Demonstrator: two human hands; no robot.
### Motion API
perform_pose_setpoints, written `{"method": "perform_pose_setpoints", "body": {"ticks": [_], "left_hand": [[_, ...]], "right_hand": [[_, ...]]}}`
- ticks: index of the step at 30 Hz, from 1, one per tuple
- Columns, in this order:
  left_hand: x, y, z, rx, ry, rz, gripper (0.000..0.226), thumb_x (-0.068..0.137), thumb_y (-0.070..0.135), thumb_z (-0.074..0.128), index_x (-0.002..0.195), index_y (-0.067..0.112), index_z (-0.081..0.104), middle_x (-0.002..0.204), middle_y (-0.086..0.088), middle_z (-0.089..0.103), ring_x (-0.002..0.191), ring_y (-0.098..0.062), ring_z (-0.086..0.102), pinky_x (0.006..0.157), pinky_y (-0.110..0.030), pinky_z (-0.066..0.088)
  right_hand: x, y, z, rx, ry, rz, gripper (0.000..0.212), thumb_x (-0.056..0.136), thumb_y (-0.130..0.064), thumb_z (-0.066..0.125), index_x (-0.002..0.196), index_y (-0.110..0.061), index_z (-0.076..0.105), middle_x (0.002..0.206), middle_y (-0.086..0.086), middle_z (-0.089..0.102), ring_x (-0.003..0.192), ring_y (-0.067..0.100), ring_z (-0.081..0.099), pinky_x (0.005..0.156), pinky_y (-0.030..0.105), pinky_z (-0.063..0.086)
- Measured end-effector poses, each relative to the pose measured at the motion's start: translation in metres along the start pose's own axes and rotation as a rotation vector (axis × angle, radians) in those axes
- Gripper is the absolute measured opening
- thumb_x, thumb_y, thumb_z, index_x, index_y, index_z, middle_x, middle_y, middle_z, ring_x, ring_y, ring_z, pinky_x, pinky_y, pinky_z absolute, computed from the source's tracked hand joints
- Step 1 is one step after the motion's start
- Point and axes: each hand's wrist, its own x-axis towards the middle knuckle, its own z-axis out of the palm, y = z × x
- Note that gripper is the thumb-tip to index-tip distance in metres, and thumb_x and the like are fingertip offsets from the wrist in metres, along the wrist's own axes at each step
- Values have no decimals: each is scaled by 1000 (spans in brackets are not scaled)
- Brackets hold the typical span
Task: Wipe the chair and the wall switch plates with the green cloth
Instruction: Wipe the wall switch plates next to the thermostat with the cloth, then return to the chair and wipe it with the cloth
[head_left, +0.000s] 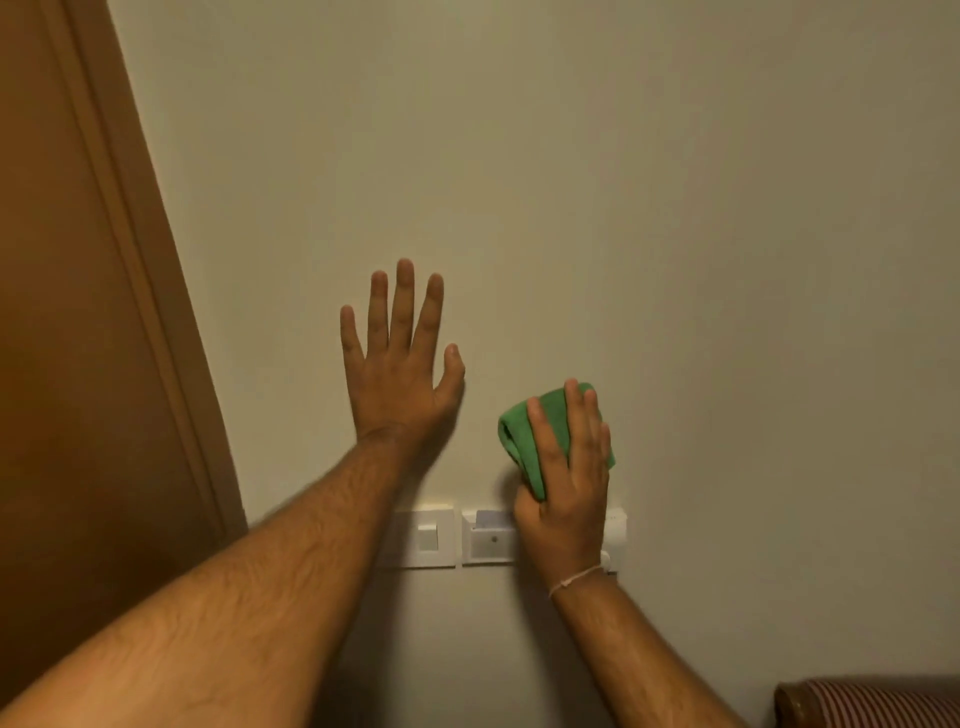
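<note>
My left hand (402, 364) lies flat on the cream wall with its fingers spread, holding nothing. My right hand (569, 483) presses a folded green cloth (522, 441) against the wall just above the row of white switch plates. One plate with a rocker switch (426, 538) shows left of my right hand. A second plate (488, 538) is partly hidden by my right hand, and a further plate edge (615, 525) peeks out on its right. A corner of the chair (878, 701), with red striped upholstery and a dark wooden frame, shows at the bottom right.
A brown wooden door with its frame (93, 312) fills the left side. The cream wall (675, 208) spreads bare above and right of the switches.
</note>
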Motion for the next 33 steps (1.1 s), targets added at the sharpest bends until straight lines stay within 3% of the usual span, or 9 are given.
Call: {"method": "perform_pose_setpoints", "body": {"ticks": [7, 16, 19, 22, 27, 33], "left_hand": [[8, 3, -29, 22, 12, 7, 81, 109, 52, 25, 178, 26, -7, 186, -6, -13, 172, -27, -8, 137, -64, 4], [-13, 57, -49, 7, 3, -11, 78, 109, 48, 26, 180, 23, 3, 187, -7, -6, 173, -30, 0, 136, -59, 0], [-51, 90, -40, -24, -68, 9, 81, 109, 48, 33, 180, 23, 1, 187, -5, -10, 173, -28, -3, 136, -56, -4], [-100, 129, -26, -74, -175, 43, 80, 109, 51, 27, 180, 24, 2, 187, -5, -9, 172, -27, -4, 136, -55, -6], [-200, 198, 0, -173, -375, 74, 78, 109, 49, 29, 180, 23, 8, 187, -4, -9, 172, -25, -6, 136, -59, -1], [-329, 270, 25, -255, -601, 112, 79, 108, 48, 33, 179, 21, 13, 187, -5, 0, 173, -27, 4, 136, -54, -3]], "right_hand": [[95, -4, -29, -123, 17, -106, 86, 87, -9, 44, 168, -29, 28, 177, 10, 24, 167, 32, 17, 136, 46, 8], [89, 15, -83, -130, 33, -115, 93, 81, 13, 57, 165, -21, 39, 174, 14, 32, 165, 36, 22, 135, 52, 17], [54, 45, -119, -163, -3, -72, 88, 82, 16, 59, 162, -17, 45, 172, 15, 36, 164, 38, 26, 132, 57, 23], [0, 85, -162, -223, -77, 12, 81, 84, 14, 54, 160, -15, 50, 171, 15, 39, 163, 39, 28, 130, 59, 26], [-121, 146, -229, -306, -252, 192, 74, 90, 3, 51, 161, -18, 49, 172, 11, 37, 164, 34, 27, 129, 57, 30], [-264, 197, -300, -376, -485, 467, 70, 89, -5, 48, 158, -16, 54, 170, 11, 41, 162, 33, 32, 130, 53, 32]]}}
